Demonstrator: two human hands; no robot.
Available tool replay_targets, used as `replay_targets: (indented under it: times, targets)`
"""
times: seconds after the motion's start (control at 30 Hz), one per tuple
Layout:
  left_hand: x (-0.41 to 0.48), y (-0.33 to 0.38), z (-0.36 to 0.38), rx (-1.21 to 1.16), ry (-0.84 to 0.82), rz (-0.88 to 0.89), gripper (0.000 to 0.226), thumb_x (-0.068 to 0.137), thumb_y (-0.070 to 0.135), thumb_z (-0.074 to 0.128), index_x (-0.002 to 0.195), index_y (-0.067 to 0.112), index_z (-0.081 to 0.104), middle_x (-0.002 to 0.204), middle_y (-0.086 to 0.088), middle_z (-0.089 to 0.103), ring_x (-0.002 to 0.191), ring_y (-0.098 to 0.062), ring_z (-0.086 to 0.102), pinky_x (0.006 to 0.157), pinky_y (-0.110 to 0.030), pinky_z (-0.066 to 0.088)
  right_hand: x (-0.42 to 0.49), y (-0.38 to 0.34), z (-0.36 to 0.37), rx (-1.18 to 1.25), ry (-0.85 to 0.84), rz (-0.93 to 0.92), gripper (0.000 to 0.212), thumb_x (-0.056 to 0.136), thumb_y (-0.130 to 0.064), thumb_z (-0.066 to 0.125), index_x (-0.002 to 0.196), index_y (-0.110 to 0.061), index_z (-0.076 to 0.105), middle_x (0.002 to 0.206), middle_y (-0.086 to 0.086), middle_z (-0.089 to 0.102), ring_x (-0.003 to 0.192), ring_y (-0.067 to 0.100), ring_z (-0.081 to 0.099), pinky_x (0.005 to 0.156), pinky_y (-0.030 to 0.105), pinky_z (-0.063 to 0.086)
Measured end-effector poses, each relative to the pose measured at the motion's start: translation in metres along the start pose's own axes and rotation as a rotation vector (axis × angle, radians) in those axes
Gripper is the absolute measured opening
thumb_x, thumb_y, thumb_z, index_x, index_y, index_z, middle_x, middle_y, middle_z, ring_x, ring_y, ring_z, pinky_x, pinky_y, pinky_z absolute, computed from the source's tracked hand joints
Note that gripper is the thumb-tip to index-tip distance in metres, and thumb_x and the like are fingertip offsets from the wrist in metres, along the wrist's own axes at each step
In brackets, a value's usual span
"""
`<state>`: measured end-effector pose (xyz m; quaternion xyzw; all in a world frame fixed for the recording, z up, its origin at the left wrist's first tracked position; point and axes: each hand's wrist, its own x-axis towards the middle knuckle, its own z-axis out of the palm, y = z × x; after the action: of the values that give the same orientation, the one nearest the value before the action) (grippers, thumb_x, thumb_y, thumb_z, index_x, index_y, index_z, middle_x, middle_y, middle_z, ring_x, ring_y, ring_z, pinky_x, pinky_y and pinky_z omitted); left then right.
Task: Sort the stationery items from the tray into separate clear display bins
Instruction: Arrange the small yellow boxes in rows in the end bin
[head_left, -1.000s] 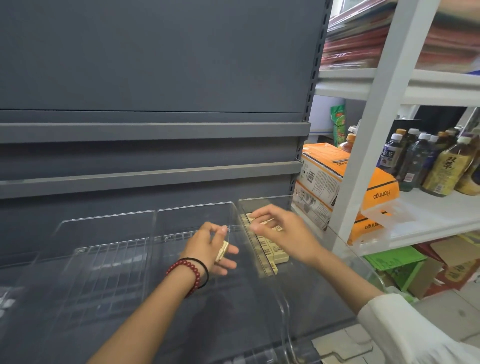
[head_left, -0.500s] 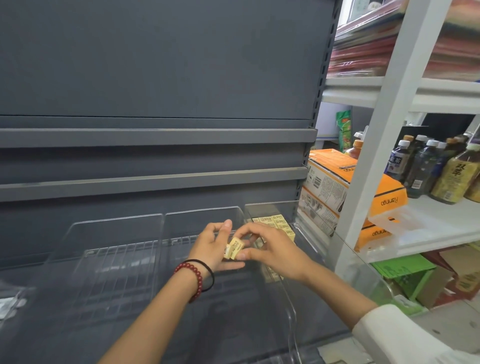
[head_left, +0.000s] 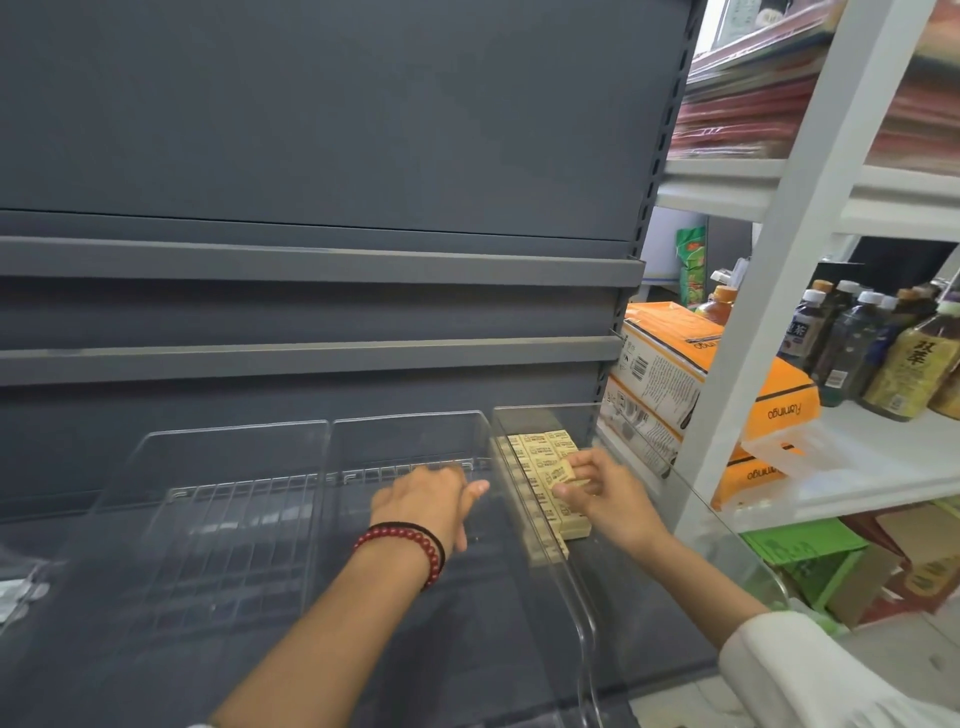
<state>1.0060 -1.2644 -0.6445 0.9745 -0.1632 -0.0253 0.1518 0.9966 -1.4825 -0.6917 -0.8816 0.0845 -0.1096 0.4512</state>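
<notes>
Right hand (head_left: 608, 501) fingers (head_left: 583, 469) pinch a yellow pack (head_left: 561, 474) over rows (head_left: 540, 452) in the lower-right bin (head_left: 543, 409); left hand (head_left: 423, 501) relaxed, empty. Centre bin (head_left: 410, 415), left bin (head_left: 234, 432) unfilled: sorting judged early.

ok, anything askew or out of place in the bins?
Nothing really stands out. The yellow packs lie in tidy rows in the rightmost clear bin. The only tilted pack is pinched in the right hand, apparently being placed. The left hand holds nothing.
</notes>
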Motion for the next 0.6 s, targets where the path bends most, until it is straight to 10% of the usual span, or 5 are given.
replay_targets:
  times: [0.2, 0.5, 0.6]
  targets:
    - [0.003, -0.001, 0.010, -0.003, -0.194, -0.037, 0.044, 0.099, 0.050, 0.033, 0.110, 0.017, 0.061, 0.107, 0.001, 0.061, 0.105, -0.022, 0.059, 0.085, -0.034, 0.044, 0.007, 0.028, 0.001, -0.260, 0.049, 0.099, 0.027, 0.078, -0.039, 0.075, 0.097, -0.034, 0.056, 0.111, -0.006, 0.065, 0.103, 0.017, 0.062, 0.090, 0.044, 0.051]
    - [0.003, -0.004, 0.012, -0.107, -0.114, -0.030, 0.037, 0.091, -0.008, 0.038, 0.117, 0.016, 0.047, 0.118, -0.005, 0.031, 0.078, -0.013, 0.050, 0.066, -0.021, 0.036, -0.001, 0.031, -0.010, -0.217, 0.005, 0.129, 0.041, 0.088, -0.024, 0.069, 0.127, -0.019, 0.058, 0.113, 0.002, 0.066, 0.106, 0.015, 0.060, 0.087, 0.022, 0.044]
    - [0.006, -0.004, 0.012, -0.139, -0.076, 0.003, 0.050, 0.087, -0.012, 0.039, 0.125, 0.020, 0.043, 0.124, -0.005, 0.040, 0.095, -0.019, 0.056, 0.082, -0.026, 0.044, 0.001, 0.032, -0.011, -0.219, 0.003, 0.104, 0.034, 0.090, -0.020, 0.067, 0.123, -0.022, 0.060, 0.109, 0.001, 0.062, 0.101, 0.015, 0.059, 0.076, 0.018, 0.043]
